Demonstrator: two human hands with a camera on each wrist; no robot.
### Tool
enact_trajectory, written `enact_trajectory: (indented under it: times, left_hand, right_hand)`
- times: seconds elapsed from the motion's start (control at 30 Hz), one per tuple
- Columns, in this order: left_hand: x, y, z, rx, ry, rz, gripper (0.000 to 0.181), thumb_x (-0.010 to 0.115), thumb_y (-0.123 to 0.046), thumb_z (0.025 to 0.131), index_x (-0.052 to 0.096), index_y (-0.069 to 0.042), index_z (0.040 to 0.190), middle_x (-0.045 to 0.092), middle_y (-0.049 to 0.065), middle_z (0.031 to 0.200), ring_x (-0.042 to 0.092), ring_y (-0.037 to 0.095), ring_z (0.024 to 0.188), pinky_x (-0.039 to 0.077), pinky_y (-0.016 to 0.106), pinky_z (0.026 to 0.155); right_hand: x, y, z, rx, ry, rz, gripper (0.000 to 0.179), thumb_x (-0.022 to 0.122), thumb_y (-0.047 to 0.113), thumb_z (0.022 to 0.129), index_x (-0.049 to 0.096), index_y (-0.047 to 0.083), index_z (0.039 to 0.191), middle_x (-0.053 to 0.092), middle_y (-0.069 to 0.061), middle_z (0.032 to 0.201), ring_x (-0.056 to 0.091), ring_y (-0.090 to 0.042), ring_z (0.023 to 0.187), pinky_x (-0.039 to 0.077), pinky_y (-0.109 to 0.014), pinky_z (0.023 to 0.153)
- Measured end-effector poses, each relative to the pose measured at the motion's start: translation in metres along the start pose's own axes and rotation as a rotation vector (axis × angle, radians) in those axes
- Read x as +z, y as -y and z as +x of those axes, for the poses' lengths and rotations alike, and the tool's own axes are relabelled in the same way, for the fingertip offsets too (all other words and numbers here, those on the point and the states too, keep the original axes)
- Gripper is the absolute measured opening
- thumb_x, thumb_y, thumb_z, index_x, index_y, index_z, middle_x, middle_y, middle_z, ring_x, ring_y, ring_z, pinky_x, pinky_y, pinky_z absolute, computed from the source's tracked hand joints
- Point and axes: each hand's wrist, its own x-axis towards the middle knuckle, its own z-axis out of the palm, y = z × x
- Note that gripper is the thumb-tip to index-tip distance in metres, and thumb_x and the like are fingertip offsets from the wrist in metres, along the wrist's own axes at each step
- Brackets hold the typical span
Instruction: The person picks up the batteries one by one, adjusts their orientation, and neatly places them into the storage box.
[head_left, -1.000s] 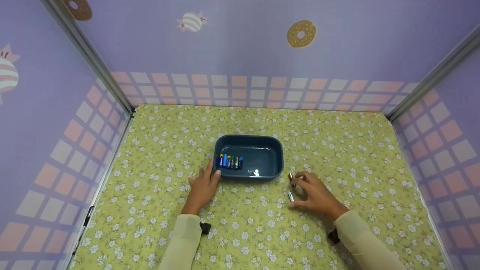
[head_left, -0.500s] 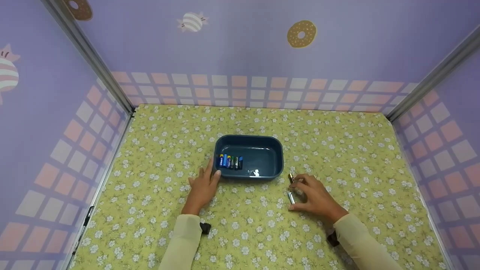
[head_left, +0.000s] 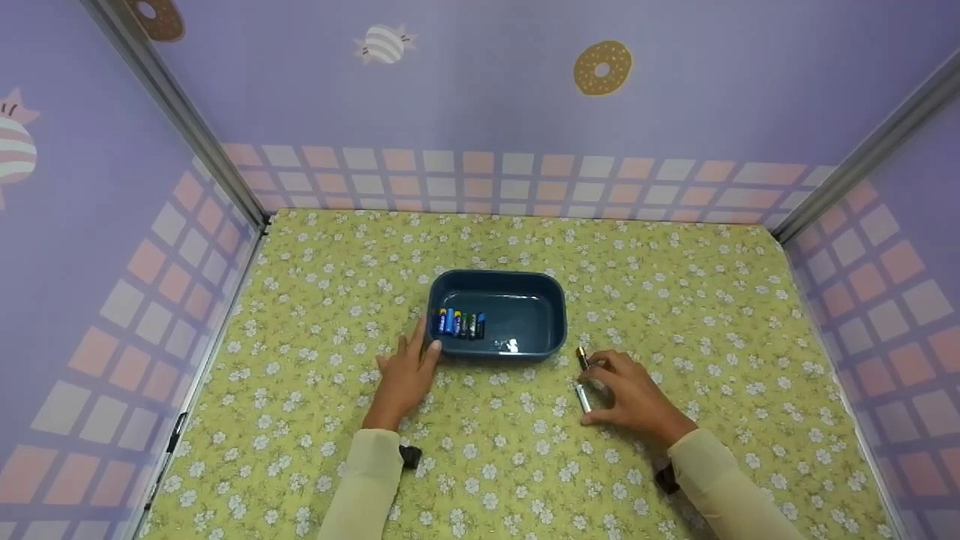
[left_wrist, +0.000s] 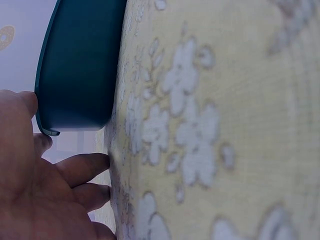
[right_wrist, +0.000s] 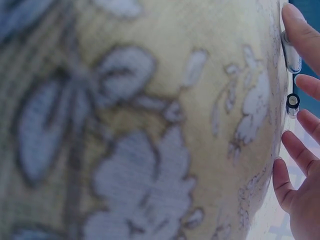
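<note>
A dark blue plastic box point(head_left: 529, 315) stands on the table, a row of several batteries point(head_left: 457, 324) along its left end inside. My left hand point(head_left: 405, 379) rests against the box's near left corner, thumb and index finger touching it and the other fingers on the cloth. Right of the box, my right hand point(head_left: 628, 394) pinches a silver battery point(head_left: 583, 398) end to end between thumb and index finger, low over the cloth. A black battery with a gold end point(head_left: 583, 357) lies just beyond, close to the right middle finger; the right wrist view shows its round end point(right_wrist: 293, 101).
A yellow flowered cloth point(head_left: 360, 262) covers the table. Purple walls point(head_left: 495, 97) with a checked band enclose it at the back and both sides. A small black item point(head_left: 177, 433) sits along the left edge.
My right thumb has shifted slightly toward me, and more of the silver battery shows. The black battery is a little less covered by my fingers. My left hand and the box stay still.
</note>
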Motion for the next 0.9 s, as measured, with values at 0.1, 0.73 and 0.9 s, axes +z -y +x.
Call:
enact_trajectory:
  times: [0.1, 0.73, 0.9]
  left_hand:
    - [-0.0001, -0.0003, -0.0003, -0.002, -0.002, 0.0, 0.075, 0.025, -0.073, 0.102, 0.002, -0.041, 0.165, 0.025, 0.012, 0.168, 0.011, 0.04, 0.158, -0.015, 0.074, 0.116]
    - [-0.0003, -0.0001, -0.0001, 0.014, 0.004, -0.003, 0.074, 0.026, -0.071, 0.103, 0.003, -0.038, 0.165, 0.025, 0.009, 0.169, 0.01, 0.039, 0.158, -0.015, 0.074, 0.116]
    - [-0.0009, 0.0, -0.0002, 0.009, 0.014, -0.002, 0.073, 0.025, -0.071, 0.103, 0.001, -0.04, 0.165, 0.024, 0.009, 0.169, 0.01, 0.038, 0.158, -0.016, 0.074, 0.116]
  right_hand:
    - [0.0, 0.0001, -0.0004, -0.009, -0.006, 0.001, 0.063, 0.085, 0.062, 0.072, 0.07, 0.031, 0.124, 0.052, 0.001, 0.143, 0.05, -0.023, 0.128, 0.046, -0.055, 0.101]
    - [-0.0002, 0.0001, -0.0026, -0.002, -0.01, 0.029, 0.054, 0.085, 0.059, 0.075, 0.073, 0.031, 0.119, 0.052, 0.0, 0.144, 0.051, -0.025, 0.129, 0.047, -0.054, 0.102]
    - [0.0006, 0.0003, -0.0035, -0.018, -0.029, 0.018, 0.053, 0.085, 0.059, 0.075, 0.072, 0.031, 0.118, 0.052, 0.001, 0.143, 0.052, -0.024, 0.127, 0.049, -0.054, 0.099]
